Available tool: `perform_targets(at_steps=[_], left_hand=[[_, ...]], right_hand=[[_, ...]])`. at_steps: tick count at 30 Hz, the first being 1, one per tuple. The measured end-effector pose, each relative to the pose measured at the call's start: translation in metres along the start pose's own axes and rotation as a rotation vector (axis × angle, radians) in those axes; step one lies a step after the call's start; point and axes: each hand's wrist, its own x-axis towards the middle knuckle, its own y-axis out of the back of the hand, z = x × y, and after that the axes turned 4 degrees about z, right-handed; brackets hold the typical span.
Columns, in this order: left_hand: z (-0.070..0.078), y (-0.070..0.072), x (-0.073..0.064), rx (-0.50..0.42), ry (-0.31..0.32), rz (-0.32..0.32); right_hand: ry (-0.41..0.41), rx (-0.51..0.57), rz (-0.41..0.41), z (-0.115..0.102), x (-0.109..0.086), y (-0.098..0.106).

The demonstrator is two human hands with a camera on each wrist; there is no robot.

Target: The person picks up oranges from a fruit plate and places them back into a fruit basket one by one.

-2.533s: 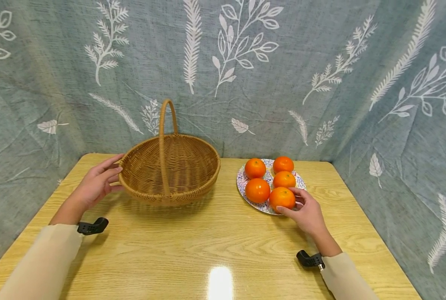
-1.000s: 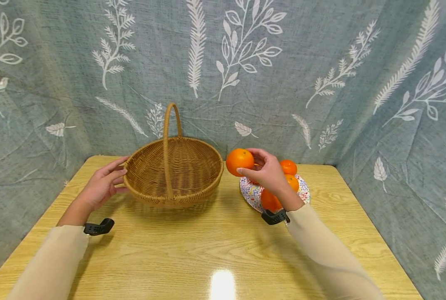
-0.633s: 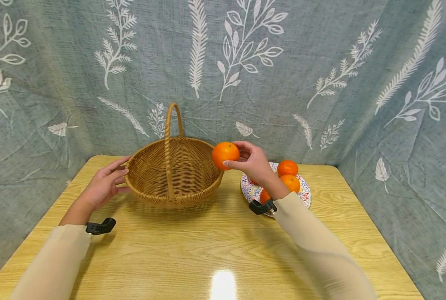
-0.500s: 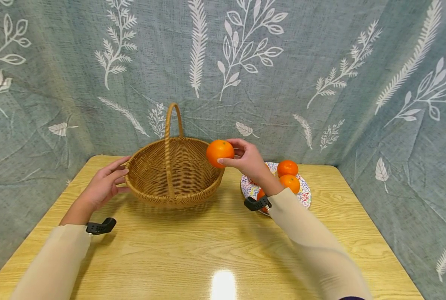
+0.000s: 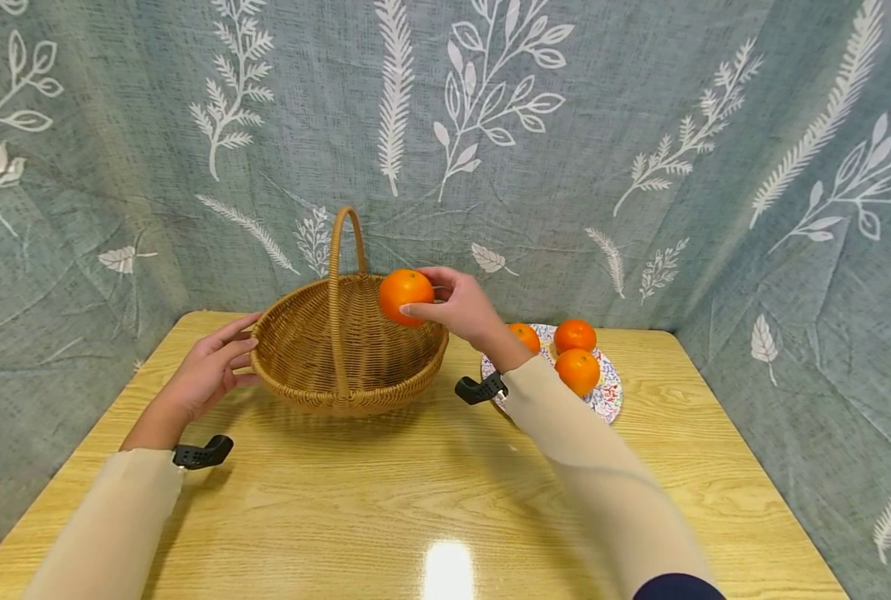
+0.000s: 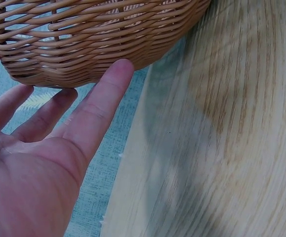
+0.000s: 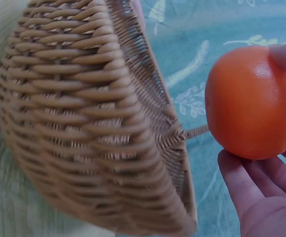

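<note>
My right hand (image 5: 460,308) pinches an orange (image 5: 402,293) between thumb and fingers, above the right part of a wicker basket (image 5: 347,402). In the right wrist view the orange (image 7: 246,106) is beside the basket's woven wall (image 7: 74,113), with fingertips under it. My left hand (image 5: 205,367) rests against the basket's left side, its fingers fairly straight. The left wrist view shows the fingertips at the outer weave (image 6: 98,44). No fruit shows inside the basket, whose tall handle (image 5: 336,308) arches over the middle.
A patterned plate (image 5: 608,398) to the right bears oranges (image 5: 578,372), partly hidden by my right forearm. The wooden table (image 5: 325,500) stands against a leaf-print cloth (image 5: 445,225) that rises at the back and both sides.
My right hand has lifted an orange from the plate's near side and carried it left, from right of the basket to over its opening. The left hand stays at the basket's side.
</note>
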Motion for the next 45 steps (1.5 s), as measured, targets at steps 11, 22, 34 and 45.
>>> perform_targets(at_steps=[11, 22, 34, 45], left_hand=[[-0.002, 0.001, 0.000, 0.007, 0.004, 0.001], [-0.002, 0.003, -0.001, 0.051, 0.001, 0.007], [-0.003, 0.002, 0.001, 0.044, 0.005, 0.012], [-0.001, 0.003, 0.000, 0.023, 0.005, 0.020]], right_hand=[[-0.021, 0.001, -0.041, -0.005, 0.021, -0.024], [-0.047, -0.050, -0.054, -0.006, 0.042, -0.048], [-0.027, -0.089, -0.136, -0.005, 0.054, -0.069], [-0.068, -0.236, -0.191, -0.004, 0.071, -0.082]])
